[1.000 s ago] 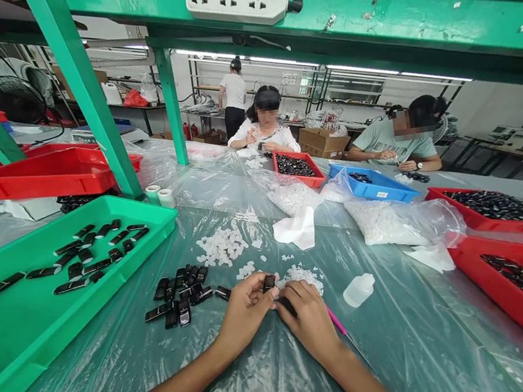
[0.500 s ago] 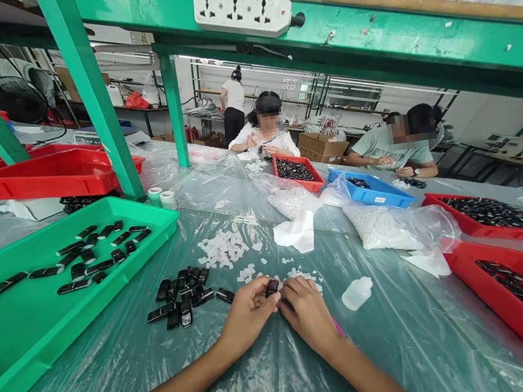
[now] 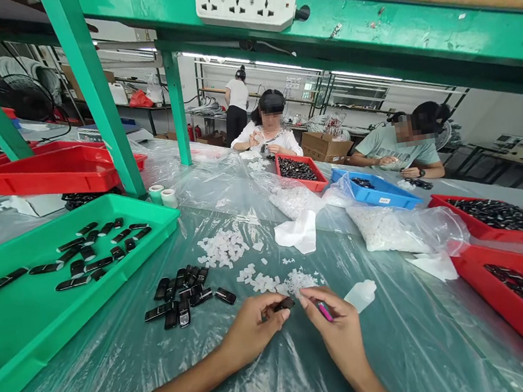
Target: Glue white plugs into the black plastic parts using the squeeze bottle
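Note:
A small glossy black piece (image 3: 284, 304) is pinched between the thumb and fingers of my left hand (image 3: 250, 330). Close by on the right, my right hand (image 3: 338, 324) is closed round a slim pink tool (image 3: 325, 311), whose kind I cannot make out. Its thumb and fingertip come together near the black piece; whether a tiny white part sits between them is unclear. Just beyond both hands lie small white pieces (image 3: 297, 280) and a larger white pile (image 3: 223, 249). Left of them rests a heap of similar black pieces (image 3: 180, 292), with a single one (image 3: 225, 296) apart.
A green tray (image 3: 15, 347) holding black pieces stands at left. Red trays (image 3: 515, 309) line the right side. A clear squeeze bottle (image 3: 362, 295) lies beside my right hand. Bags of white parts (image 3: 383, 227) and a blue tray (image 3: 398, 198) sit farther back. Two people work opposite.
My hands have drawn apart, the right one moving right and turning so the pink tool shows. The black piece in my left hand has tipped flatter and come lower.

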The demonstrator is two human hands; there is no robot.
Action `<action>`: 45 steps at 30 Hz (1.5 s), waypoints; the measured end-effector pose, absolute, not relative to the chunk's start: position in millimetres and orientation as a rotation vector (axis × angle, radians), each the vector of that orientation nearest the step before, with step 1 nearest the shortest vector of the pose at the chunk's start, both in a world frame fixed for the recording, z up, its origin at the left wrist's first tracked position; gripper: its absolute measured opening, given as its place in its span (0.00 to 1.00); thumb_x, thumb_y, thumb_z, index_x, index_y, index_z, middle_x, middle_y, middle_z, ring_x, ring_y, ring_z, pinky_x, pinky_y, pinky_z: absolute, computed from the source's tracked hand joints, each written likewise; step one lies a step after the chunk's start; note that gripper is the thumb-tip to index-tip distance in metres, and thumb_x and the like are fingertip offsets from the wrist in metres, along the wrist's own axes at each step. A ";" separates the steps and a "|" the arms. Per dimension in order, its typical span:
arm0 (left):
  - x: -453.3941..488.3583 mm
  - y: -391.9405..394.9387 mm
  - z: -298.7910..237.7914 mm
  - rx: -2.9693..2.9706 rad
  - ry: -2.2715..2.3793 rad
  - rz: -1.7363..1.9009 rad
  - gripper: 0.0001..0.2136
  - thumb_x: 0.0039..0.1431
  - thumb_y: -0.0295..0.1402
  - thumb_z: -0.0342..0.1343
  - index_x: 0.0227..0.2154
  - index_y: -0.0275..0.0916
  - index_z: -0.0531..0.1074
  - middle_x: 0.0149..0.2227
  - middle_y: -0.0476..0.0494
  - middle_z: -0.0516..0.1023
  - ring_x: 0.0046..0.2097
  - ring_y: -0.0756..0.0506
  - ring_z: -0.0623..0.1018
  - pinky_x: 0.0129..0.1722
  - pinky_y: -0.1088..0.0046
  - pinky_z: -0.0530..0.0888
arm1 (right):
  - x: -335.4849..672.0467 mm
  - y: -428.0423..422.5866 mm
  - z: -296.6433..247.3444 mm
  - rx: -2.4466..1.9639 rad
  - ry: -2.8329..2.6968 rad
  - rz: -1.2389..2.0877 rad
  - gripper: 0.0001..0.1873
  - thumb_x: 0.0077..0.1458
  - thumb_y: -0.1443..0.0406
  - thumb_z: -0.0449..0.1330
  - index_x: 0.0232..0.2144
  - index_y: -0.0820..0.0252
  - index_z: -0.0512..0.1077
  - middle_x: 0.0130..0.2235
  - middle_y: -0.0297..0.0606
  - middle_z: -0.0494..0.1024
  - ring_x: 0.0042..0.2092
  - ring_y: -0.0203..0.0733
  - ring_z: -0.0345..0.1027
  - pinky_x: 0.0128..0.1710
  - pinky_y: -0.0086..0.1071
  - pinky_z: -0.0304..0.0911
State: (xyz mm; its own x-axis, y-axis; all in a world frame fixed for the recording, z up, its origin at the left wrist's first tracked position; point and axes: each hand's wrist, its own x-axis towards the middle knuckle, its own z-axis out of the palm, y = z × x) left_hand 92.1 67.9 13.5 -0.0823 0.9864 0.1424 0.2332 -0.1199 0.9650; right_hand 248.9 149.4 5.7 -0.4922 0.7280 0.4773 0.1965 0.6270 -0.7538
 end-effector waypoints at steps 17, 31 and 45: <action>92.0 68.2 21.2 1.293 1.055 1.273 0.15 0.60 0.40 0.50 0.33 0.30 0.73 0.25 0.46 0.68 0.25 0.51 0.66 0.26 0.77 0.63 | 246.5 133.7 2.2 -0.745 -1.801 1.271 0.14 0.55 0.62 0.58 0.45 0.45 0.73 0.50 0.35 0.73 0.52 0.45 0.64 0.49 0.37 0.63; 88.3 73.9 13.8 1.190 1.124 1.317 0.16 0.58 0.42 0.53 0.30 0.31 0.71 0.25 0.47 0.69 0.25 0.52 0.68 0.27 0.77 0.64 | 247.6 151.7 3.9 -0.772 -1.899 1.018 0.12 0.58 0.61 0.53 0.42 0.55 0.72 0.45 0.41 0.73 0.47 0.45 0.66 0.45 0.38 0.63; 90.6 70.4 17.7 1.201 1.193 1.309 0.14 0.58 0.40 0.53 0.30 0.31 0.72 0.26 0.46 0.70 0.27 0.49 0.70 0.30 0.75 0.66 | 252.7 178.0 -8.7 -0.888 -2.306 0.249 0.08 0.54 0.62 0.57 0.27 0.55 0.75 0.34 0.41 0.73 0.38 0.50 0.62 0.34 0.41 0.55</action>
